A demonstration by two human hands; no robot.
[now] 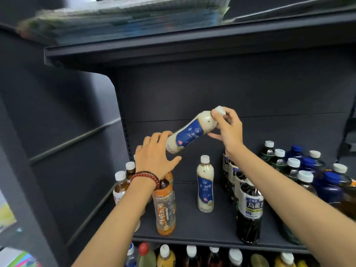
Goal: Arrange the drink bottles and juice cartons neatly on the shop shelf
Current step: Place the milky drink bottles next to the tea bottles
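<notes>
- at chest height before a dark metal shop shelf, a person's two bare arms reach in, seen from a head-worn camera.
- the right hand pinches the white cap and neck of a cream milk-tea bottle with a blue label, its fingers and thumb curled round the top. the bottle is in the air above the shelf, tilted, with its cap up to the right and its base down to the left.
- the left hand, with a red bead bracelet at the wrist, lies open against the bottle's base, fingers spread and thumb stretched out below. it looks like a steadying touch rather than a grasp, probably to swing the bottle upright.
- a matching standing bottle is alone and upright, label forward, in the bare middle of the shelf. the held one likely belongs just beside or behind it, so that like drinks form a row.
- an orange tea bottle stands front left under the left forearm, with amber bottles behind it. dark oolong bottles line up at the right, and blue-capped bottles crowd further right.
- hard to make out: the left fingertips are behind the base, so how firmly they press cannot be told.
- the forearms cover parts of both side groups.
- the stack on the shelf above is blurred.
- the lower-shelf bottles are cut off at the bottom edge — only caps and shoulders show.
- no juice cartons are visible.
</notes>
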